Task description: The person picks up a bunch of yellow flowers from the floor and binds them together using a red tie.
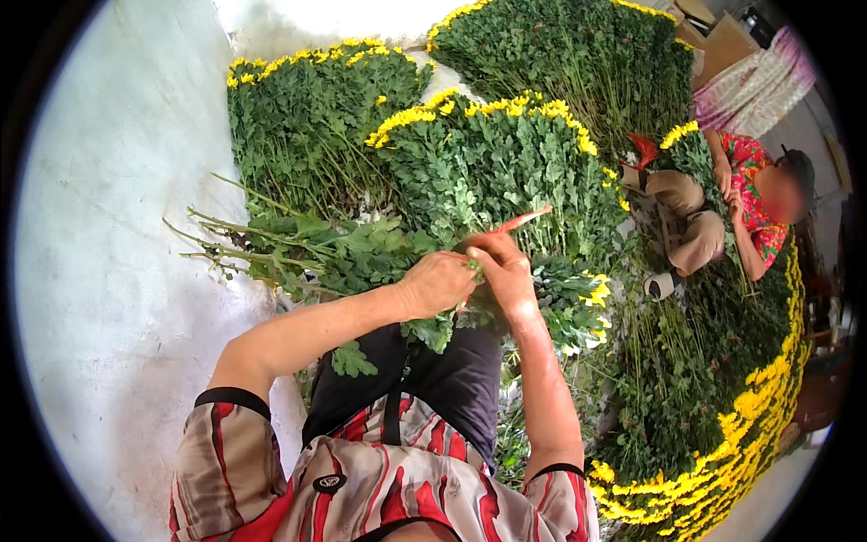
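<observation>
Across my lap lies a bunch of yellow chrysanthemums (379, 261), its bare stems toward the left and its yellow heads toward the right. My left hand (440, 284) is closed at the middle of the bunch, gripping a red tie strip (521, 220) that passes around the stems. Right beside it, my right hand (504, 274) pinches the same strip, whose loose end sticks out beyond the knuckles. A slight blur covers the right fingers. Leaves from the bunch hang down over my dark trousers (447, 386).
Ahead stand large stacks of yellow chrysanthemums (501, 149), with more at the back left (318, 129) and back right (569, 61). Another long stack (704, 386) curves along the right. A seated person (752, 196) holds flowers there, near red strips (642, 150). A pale wall (122, 271) borders the left.
</observation>
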A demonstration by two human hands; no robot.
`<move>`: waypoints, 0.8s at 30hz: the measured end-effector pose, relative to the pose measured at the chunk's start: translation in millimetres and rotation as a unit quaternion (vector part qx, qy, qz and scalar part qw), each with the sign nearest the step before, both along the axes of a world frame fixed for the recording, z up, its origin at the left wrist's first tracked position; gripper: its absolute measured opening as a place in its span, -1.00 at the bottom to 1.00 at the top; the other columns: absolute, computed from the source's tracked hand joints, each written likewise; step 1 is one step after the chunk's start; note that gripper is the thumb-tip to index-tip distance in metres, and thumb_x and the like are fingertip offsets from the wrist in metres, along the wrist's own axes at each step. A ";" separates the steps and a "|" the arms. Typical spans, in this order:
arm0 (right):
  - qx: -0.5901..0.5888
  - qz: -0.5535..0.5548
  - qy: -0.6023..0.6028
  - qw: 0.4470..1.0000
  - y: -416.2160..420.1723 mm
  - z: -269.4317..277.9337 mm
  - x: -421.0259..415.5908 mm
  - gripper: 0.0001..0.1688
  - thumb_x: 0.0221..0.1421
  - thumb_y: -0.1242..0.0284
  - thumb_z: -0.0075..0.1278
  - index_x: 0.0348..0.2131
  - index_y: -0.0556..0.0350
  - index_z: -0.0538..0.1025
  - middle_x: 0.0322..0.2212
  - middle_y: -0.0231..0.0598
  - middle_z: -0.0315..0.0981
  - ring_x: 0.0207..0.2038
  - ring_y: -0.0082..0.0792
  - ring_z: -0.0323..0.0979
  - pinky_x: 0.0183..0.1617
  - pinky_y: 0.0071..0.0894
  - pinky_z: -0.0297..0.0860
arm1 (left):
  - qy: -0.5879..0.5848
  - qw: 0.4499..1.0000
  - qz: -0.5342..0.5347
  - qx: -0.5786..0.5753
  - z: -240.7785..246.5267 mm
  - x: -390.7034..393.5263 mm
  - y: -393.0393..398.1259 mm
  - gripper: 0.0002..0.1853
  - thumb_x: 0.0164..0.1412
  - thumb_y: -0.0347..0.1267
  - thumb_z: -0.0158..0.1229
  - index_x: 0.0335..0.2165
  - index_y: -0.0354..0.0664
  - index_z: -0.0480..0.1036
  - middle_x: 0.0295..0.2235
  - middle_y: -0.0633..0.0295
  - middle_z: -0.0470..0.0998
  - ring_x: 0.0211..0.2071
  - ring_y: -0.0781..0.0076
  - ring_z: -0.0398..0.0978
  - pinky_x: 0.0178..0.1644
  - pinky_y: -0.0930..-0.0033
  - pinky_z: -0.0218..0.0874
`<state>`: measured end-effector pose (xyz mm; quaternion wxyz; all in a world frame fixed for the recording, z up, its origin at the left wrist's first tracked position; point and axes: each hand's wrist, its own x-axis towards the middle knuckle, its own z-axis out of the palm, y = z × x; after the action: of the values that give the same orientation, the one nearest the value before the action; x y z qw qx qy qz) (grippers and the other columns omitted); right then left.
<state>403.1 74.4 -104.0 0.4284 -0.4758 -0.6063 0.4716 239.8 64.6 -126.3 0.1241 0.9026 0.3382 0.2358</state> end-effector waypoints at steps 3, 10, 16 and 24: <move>-0.009 -0.112 0.115 0.987 -9.9 6.1 -16.6 -0.79 0.13 0.50 0.03 -0.24 0.26 0.54 -0.47 -0.43 0.40 -0.42 -0.63 0.33 -0.32 -0.59 0.28 | -0.004 1.000 0.000 -0.006 -2.4 -4.7 5.1 -0.81 -0.03 -0.37 0.12 -0.44 -0.28 0.39 -0.48 0.07 0.45 -0.38 0.10 0.47 -0.27 0.15 0.34; 0.032 -0.141 0.210 0.967 -45.2 0.2 -25.7 -0.79 0.23 0.48 -0.10 -0.43 0.17 0.52 -0.43 -0.41 0.46 -0.38 -0.58 0.31 -0.27 -0.49 0.27 | -0.053 0.987 0.010 -0.150 7.2 -0.1 9.3 -0.71 0.02 -0.35 0.09 -0.22 -0.16 0.43 -0.39 0.10 0.51 -0.37 0.05 0.49 -0.31 0.09 0.33; -0.031 -0.083 0.345 0.935 -33.5 3.3 -8.1 -0.70 0.27 0.32 -0.11 -0.38 0.18 0.50 -0.42 -0.34 0.46 -0.33 -0.50 0.37 -0.15 -0.46 0.28 | -0.127 0.978 0.006 0.166 29.1 -12.3 -17.7 -0.76 -0.18 -0.44 0.18 -0.39 -0.16 0.41 -0.33 0.21 0.49 -0.16 0.16 0.45 -0.02 0.14 0.24; -0.017 0.041 0.240 0.970 -34.2 -7.0 -8.0 -0.73 0.22 0.36 -0.08 -0.48 0.16 0.46 -0.48 -0.43 0.37 -0.38 -0.55 0.22 -0.17 -0.50 0.14 | -0.314 0.934 0.135 -0.103 40.4 -16.9 -16.2 -0.79 0.08 -0.33 0.17 -0.34 -0.24 0.46 -0.46 0.10 0.48 -0.42 0.17 0.48 -0.28 0.31 0.31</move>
<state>395.1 40.2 -111.0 0.5334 -0.3308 -0.4965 0.5996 222.9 48.4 -85.9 0.2830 0.7105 0.4231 0.4859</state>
